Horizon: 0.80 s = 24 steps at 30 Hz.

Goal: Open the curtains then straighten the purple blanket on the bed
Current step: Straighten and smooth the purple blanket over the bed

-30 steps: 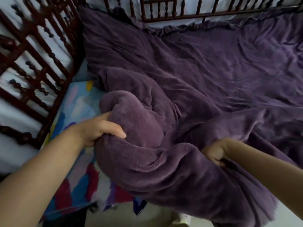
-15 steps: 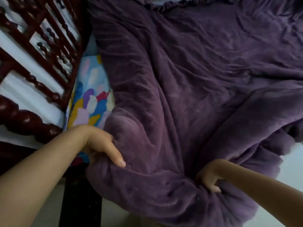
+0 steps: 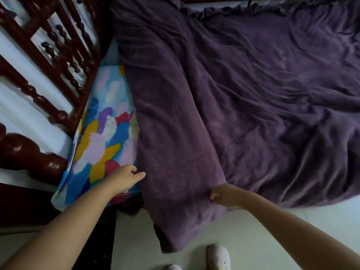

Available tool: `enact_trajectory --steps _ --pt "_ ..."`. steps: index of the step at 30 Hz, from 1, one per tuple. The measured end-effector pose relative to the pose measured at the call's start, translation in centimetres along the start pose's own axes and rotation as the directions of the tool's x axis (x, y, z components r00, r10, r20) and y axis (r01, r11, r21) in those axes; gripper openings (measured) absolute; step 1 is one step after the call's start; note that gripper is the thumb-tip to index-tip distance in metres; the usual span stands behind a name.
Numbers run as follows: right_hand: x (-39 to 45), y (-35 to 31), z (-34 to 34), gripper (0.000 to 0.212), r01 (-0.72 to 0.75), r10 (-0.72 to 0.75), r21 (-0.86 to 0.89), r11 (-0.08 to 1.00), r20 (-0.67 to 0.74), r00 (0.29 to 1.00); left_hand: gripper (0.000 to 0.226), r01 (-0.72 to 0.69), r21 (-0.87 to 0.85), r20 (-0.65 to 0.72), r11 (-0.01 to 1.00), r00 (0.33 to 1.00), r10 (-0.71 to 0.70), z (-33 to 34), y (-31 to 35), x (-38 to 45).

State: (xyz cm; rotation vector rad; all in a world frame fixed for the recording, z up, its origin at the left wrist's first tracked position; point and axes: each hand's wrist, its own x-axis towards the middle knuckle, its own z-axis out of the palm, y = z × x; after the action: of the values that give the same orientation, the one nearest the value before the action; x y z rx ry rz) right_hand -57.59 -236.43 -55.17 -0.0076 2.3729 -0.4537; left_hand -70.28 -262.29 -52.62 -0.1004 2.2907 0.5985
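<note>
The purple blanket (image 3: 243, 98) lies spread over most of the bed, still wrinkled on the right, and one corner of it hangs over the near edge toward the floor. My left hand (image 3: 124, 179) rests at the blanket's left edge with the fingers loosely apart, touching the fabric but holding nothing. My right hand (image 3: 222, 194) is closed on a fold of the blanket at the bed's near edge. No curtains are in view.
A colourful patterned sheet (image 3: 103, 137) shows on the mattress left of the blanket. The dark red wooden bed frame (image 3: 48, 61) with turned spindles runs along the left. Pale floor (image 3: 263, 240) and my slippers (image 3: 219, 257) are below.
The bunched blanket has been pulled flat toward the near edge. My left hand has let go of it and opened. My right hand still grips the fabric.
</note>
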Motion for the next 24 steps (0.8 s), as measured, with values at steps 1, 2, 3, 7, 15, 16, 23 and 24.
enact_trajectory --steps 1,2,3,7,15,16,23,24 --pt "0.9 0.1 -0.8 0.029 0.034 -0.022 0.042 0.999 -0.249 0.968 0.048 -0.023 -0.07 -0.061 0.997 0.998 0.019 0.1 0.5 0.8" --pt "1.8 0.5 -1.2 0.024 0.061 -0.036 0.043 0.997 -0.445 0.895 0.052 -0.04 -0.148 -0.092 0.988 0.995 0.027 0.2 1.0 1.4" --pt "2.3 1.0 -1.7 0.021 0.029 0.039 0.121 0.992 -0.52 0.853 0.054 -0.05 -0.247 -0.1 0.968 0.995 0.026 0.2 1.5 1.9" --pt "4.7 2.3 -2.8 0.088 -0.184 0.384 0.545 0.818 -0.28 0.88 0.072 0.022 -0.562 0.098 0.827 0.994 0.041 0.2 2.2 3.3" --pt "7.2 2.3 -3.7 0.047 -0.253 0.469 0.658 0.709 -0.172 0.866 0.086 0.201 -0.653 0.562 0.73 0.775 0.289 0.6 3.4 2.7" --pt "6.6 2.2 -4.2 0.044 -0.226 0.463 0.735 0.639 -0.134 0.876 0.086 0.217 -0.65 0.603 0.728 0.731 0.32 1.0 3.8 2.4" --pt "-4.1 -0.4 -8.3 0.027 0.064 0.475 0.958 0.279 -0.196 0.858 0.03 0.136 -0.596 0.671 0.792 0.626 0.397 -0.7 5.9 -4.0" --pt "-6.6 -1.4 -9.0 0.035 0.115 0.491 0.967 0.228 -0.216 0.844 0.028 0.129 -0.612 0.665 0.781 0.618 0.419 -1.9 5.7 -5.7"
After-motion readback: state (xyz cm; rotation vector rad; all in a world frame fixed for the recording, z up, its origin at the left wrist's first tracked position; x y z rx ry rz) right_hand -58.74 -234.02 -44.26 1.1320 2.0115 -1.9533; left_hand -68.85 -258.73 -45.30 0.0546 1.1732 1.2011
